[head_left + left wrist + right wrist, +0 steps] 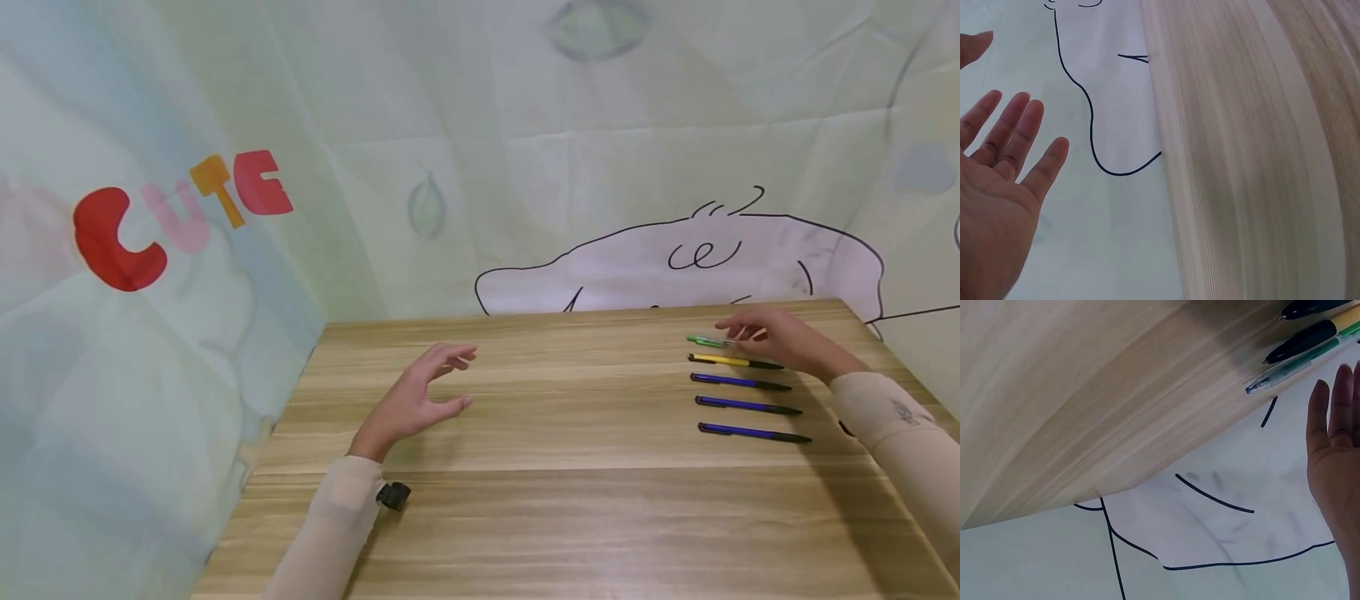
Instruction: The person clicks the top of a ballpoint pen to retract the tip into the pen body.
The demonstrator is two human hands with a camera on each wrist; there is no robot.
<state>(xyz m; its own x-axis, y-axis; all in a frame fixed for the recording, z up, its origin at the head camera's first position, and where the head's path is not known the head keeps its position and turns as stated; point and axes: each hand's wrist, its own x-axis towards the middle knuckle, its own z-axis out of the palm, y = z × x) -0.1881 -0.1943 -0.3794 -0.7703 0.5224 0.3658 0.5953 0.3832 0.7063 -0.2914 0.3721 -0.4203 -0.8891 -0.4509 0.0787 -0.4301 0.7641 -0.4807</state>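
Observation:
My right hand [787, 337] is over the far right of the table, its loosely bent fingers right at a green pen [705, 341] and covering part of it. In the right wrist view, that pen's clear tip end shows, and the hand [1335, 444] appears beside it with nothing gripped. Nearer than the green pen lie a yellow pen [723, 361] with a black grip and three blue pens, the closest one [750, 432] by the row's near end. My left hand [412, 396] hovers over the left half of the table, thumb and fingers apart, holding nothing.
The wood-grain table [540, 517] backs onto a printed cloth [405, 100] with cartoon outlines and the coloured word CUTE. A black wrist device [393, 496] sits at the left cuff. The pens lie roughly parallel, side by side.

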